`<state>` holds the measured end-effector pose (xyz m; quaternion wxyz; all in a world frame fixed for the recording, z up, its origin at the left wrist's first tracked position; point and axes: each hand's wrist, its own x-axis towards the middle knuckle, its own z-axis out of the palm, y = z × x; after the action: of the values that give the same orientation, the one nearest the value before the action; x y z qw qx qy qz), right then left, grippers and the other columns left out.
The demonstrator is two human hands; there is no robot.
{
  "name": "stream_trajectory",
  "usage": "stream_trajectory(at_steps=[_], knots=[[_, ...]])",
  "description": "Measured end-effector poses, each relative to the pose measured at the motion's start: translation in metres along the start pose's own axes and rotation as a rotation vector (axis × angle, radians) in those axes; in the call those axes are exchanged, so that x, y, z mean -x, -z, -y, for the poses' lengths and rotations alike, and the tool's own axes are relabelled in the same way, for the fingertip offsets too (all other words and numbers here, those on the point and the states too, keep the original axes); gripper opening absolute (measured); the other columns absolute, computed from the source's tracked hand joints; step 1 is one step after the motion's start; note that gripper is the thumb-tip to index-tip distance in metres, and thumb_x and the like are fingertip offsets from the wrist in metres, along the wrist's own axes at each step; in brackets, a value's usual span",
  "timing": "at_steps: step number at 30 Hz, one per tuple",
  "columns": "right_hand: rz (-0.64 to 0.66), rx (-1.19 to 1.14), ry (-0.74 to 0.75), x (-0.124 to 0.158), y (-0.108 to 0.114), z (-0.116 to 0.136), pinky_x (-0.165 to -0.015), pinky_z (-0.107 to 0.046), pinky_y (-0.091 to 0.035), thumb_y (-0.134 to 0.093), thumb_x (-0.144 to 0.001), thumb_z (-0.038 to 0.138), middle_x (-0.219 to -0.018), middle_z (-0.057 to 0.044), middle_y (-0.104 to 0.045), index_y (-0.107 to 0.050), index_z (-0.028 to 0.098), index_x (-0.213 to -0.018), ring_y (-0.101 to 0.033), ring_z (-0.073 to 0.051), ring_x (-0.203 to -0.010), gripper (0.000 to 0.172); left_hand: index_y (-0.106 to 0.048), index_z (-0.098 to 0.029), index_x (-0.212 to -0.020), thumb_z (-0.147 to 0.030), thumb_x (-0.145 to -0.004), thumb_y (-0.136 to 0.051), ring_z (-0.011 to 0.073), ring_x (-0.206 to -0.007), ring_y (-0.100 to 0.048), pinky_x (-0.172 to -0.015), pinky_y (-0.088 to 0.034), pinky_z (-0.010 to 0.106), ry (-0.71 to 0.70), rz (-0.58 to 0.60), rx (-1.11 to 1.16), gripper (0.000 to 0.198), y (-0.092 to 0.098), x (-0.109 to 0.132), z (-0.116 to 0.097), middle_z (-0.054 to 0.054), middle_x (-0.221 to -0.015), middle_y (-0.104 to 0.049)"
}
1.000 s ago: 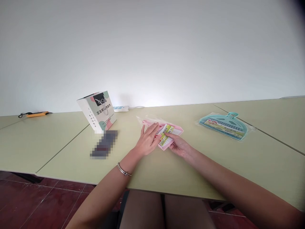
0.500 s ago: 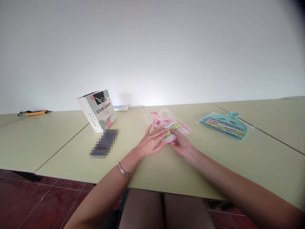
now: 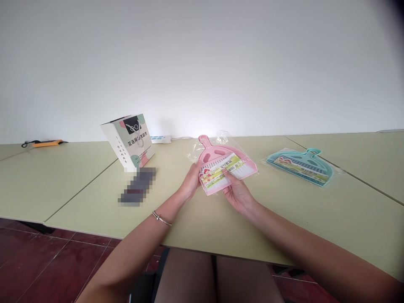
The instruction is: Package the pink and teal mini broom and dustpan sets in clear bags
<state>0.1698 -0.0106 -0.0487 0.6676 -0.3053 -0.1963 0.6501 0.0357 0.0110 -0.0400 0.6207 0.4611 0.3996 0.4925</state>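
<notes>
A pink dustpan and brush set in clear plastic wrap, with a printed label across it, is held between my two hands, its handle pointing away from me. My left hand grips its left edge, with the fingers partly hidden behind the pack. My right hand pinches the near edge, thumb on top over the label. A teal dustpan set, also wrapped and labelled, lies on the table to the right.
On the pale green table, a printed paper bag leans at the left, behind a blurred dark item. A white power strip lies near the wall. An orange object with a black cord is far left.
My left hand has moved left, off the label, to the pack's left edge. The pink pack is raised and tilted up, showing more of its face. My right hand keeps its hold.
</notes>
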Motion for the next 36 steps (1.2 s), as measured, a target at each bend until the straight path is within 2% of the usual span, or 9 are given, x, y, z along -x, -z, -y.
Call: stream_trajectory(at_steps=[4, 8, 13, 19, 21, 24, 29, 33, 36], knots=[[-0.008, 0.017, 0.054, 0.001, 0.001, 0.001, -0.088, -0.024, -0.055, -0.058, -0.081, 0.012, -0.109, 0.001, -0.068, -0.060, 0.025, -0.100, -0.060, -0.014, -0.109, 0.022, -0.047, -0.030, -0.126, -0.049, -0.069, -0.070, 0.0259, -0.105, -0.060, -0.081, -0.053, 0.040, 0.057, 0.101, -0.105, 0.064, -0.004, 0.008, 0.004, 0.005, -0.119, -0.062], [-0.029, 0.068, -0.003, -0.001, 0.001, 0.008, -0.080, -0.020, -0.057, -0.058, -0.083, 0.015, -0.105, 0.000, -0.069, -0.060, 0.022, -0.097, -0.064, -0.013, -0.100, 0.016, -0.052, -0.026, -0.120, -0.047, -0.069, -0.071, 0.0237, -0.098, -0.063, -0.079, -0.054, 0.040, 0.073, 0.172, -0.146, 0.059, -0.002, 0.011, 0.000, 0.007, -0.116, -0.064], [-0.019, 0.174, -0.214, 0.001, -0.005, 0.024, -0.073, -0.016, -0.057, -0.049, -0.088, 0.016, -0.098, -0.003, -0.070, -0.059, 0.017, -0.098, -0.067, -0.010, -0.088, 0.015, -0.062, -0.016, -0.104, -0.042, -0.069, -0.073, 0.0168, -0.087, -0.066, -0.078, -0.054, 0.029, 0.171, 0.050, -0.104, 0.045, 0.004, 0.006, -0.007, 0.009, -0.105, -0.068], [0.371, 0.540, -0.291, 0.006, -0.001, 0.054, -0.096, -0.028, -0.049, -0.056, -0.084, 0.027, -0.113, -0.008, -0.065, -0.060, 0.017, -0.108, -0.060, -0.016, -0.108, 0.026, -0.066, -0.011, -0.087, -0.033, -0.076, -0.069, 0.0074, -0.061, -0.063, -0.059, -0.052, 0.015, 0.289, -0.073, 0.043, 0.024, 0.018, -0.004, -0.011, 0.004, -0.074, -0.069], [0.501, 0.854, -0.147, 0.004, 0.007, 0.057, -0.099, -0.036, -0.046, -0.065, -0.077, 0.033, -0.116, -0.007, -0.063, -0.060, 0.022, -0.110, -0.058, -0.020, -0.111, 0.036, -0.066, -0.010, -0.086, -0.031, -0.076, -0.069, 0.0062, -0.055, -0.061, -0.053, -0.050, 0.013, 0.308, -0.080, 0.072, 0.023, 0.023, -0.007, -0.013, 0.003, -0.067, -0.067], [0.579, 1.359, 0.364, -0.003, 0.020, 0.052, -0.096, -0.047, -0.045, -0.073, -0.068, 0.035, -0.117, -0.007, -0.061, -0.061, 0.025, -0.109, -0.056, -0.027, -0.110, 0.043, -0.066, -0.008, -0.084, -0.029, -0.075, -0.070, 0.0054, -0.050, -0.059, -0.045, -0.047, 0.011, 0.327, -0.073, 0.091, 0.023, 0.031, -0.010, -0.017, 0.002, -0.063, -0.064], [0.489, 1.858, 1.211, -0.013, 0.030, 0.042, -0.074, -0.040, -0.045, -0.057, -0.082, 0.019, -0.091, -0.009, -0.062, -0.066, 0.022, -0.084, -0.056, -0.025, -0.089, 0.009, -0.065, -0.009, -0.087, -0.027, -0.073, -0.072, 0.0038, -0.045, -0.055, -0.042, -0.046, 0.011, 0.327, -0.065, 0.088, 0.025, 0.039, -0.010, -0.020, 0.003, -0.065, -0.063], [0.398, 1.834, 1.515, -0.013, 0.028, 0.042, -0.073, -0.037, -0.042, -0.051, -0.087, 0.018, -0.097, -0.009, -0.063, -0.062, 0.021, -0.077, -0.056, -0.023, -0.090, 0.015, -0.064, -0.010, -0.096, -0.032, -0.079, -0.065, 0.0056, -0.052, -0.058, -0.046, -0.047, 0.012, 0.317, -0.061, 0.055, 0.028, 0.040, -0.010, -0.019, 0.005, -0.070, -0.065], [0.508, 1.744, 1.508, -0.013, 0.026, 0.042, -0.081, -0.036, -0.041, -0.047, -0.089, 0.018, -0.099, -0.007, -0.066, -0.059, 0.022, -0.083, -0.059, -0.020, -0.091, 0.013, -0.058, -0.010, -0.111, -0.047, -0.082, -0.056, 0.0094, -0.058, -0.062, -0.053, -0.051, 0.017, 0.258, -0.123, -0.015, 0.047, 0.042, -0.009, -0.020, 0.011, -0.085, -0.067]])
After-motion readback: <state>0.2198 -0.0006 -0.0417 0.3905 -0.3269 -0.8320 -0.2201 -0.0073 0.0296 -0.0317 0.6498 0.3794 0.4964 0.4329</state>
